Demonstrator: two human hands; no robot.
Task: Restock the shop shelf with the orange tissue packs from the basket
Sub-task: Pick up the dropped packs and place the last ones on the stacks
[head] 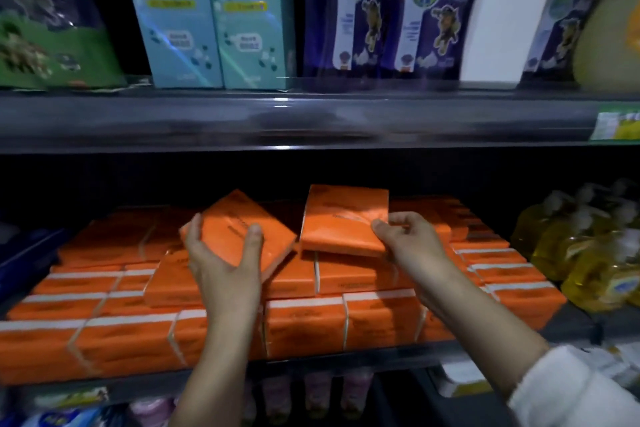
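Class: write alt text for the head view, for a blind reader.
The left hand grips one orange tissue pack, the right hand pinches a second pack, above stacked orange packs on a shop shelf. Yellow bottles stand at right; teal boxes and purple Dettol bottles sit above.

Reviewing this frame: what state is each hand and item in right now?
Left hand, grips left pack.
Right hand, pinches right pack.
Left pack, held, tilted.
Right pack, held, tilted.
Stacked packs, lying flat on lower shelf.
Yellow bottles, upright.
Dettol bottles, upright on upper shelf.
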